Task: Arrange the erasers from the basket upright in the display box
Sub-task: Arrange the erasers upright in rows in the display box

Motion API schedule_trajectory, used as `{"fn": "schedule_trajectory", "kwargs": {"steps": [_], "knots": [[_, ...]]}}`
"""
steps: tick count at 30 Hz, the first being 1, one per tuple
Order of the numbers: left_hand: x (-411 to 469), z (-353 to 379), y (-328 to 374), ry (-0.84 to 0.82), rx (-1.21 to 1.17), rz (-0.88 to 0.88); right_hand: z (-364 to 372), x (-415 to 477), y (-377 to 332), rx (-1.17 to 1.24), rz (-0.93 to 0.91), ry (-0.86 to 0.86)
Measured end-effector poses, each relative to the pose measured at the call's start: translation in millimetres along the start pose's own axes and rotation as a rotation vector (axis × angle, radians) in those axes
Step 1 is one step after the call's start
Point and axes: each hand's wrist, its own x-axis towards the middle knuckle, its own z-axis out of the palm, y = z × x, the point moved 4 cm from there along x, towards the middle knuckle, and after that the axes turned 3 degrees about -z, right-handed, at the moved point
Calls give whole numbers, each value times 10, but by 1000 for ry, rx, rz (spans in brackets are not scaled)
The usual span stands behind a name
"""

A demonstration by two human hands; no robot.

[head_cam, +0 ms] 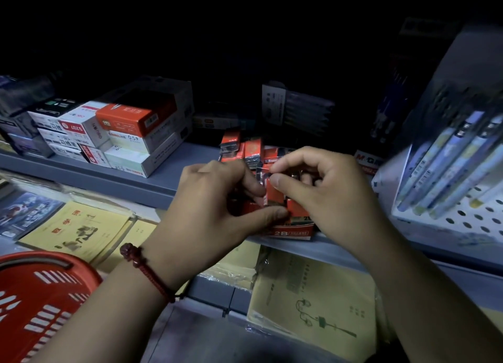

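Fingers (283, 184) of left hand (206, 204) and right hand (332, 191) curl in, pinching one film-wrapped eraser (275, 196) at the display box (295, 233). Likely light, stiff, slick wrap: grip flat sides.

Centre of frame: display box (288, 233) at the front edge of the upper shelf (109, 177), erasers (253, 150) standing in it. Over the box, left hand (215, 207) and right hand (321, 188) both pinch one eraser (273, 196). Upper left, same shelf: stacked cartons (122, 134). Right edge: pen packs (449, 166). Below the shelf: notebooks (79, 232). Lower left corner: basket (40, 294).
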Motion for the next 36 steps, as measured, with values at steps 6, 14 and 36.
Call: {"fn": "schedule_trajectory", "kwargs": {"steps": [6, 14, 36], "knots": [[4, -69, -31, -61, 124, 96, 2, 15, 46, -92, -8, -119], [9, 61, -81, -214, 106, 50, -41, -12, 42, 4, 2, -150], [-22, -617, -630, -172, 278, -15, -26, -134, 196, -550, 3, -148]]}}
